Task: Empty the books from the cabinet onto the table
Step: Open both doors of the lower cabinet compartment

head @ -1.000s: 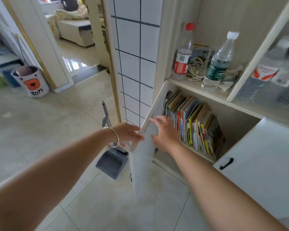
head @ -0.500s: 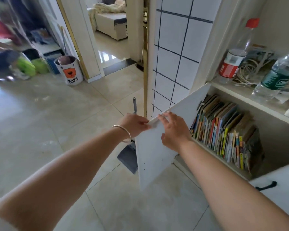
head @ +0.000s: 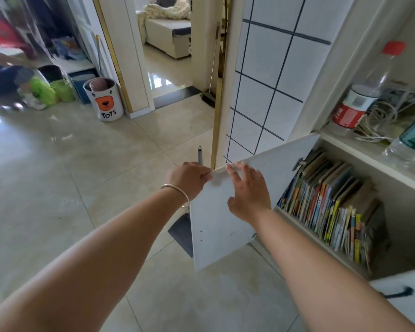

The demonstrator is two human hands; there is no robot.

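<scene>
A row of several thin colourful books [head: 331, 204] stands upright on the lower cabinet shelf [head: 304, 226], leaning a little to the right. The white left cabinet door [head: 216, 226] is swung wide open. My left hand [head: 188, 178] grips the door's top outer corner from the left. My right hand [head: 248, 190] lies flat on the door's inner face, fingers spread, fingertips at the top edge. No table is in view.
The upper shelf holds a red-capped bottle [head: 359, 101], a green-labelled bottle [head: 412, 140] and a coil of white cable [head: 381, 118]. A grey dustpan [head: 181, 232] stands behind the door. The right door [head: 407, 298] with a black handle is low right. A TOYS bin [head: 104, 100] sits by the doorway.
The door has swung further open to the left with both hands on it. My view has turned left, so the books sit further right in frame.
</scene>
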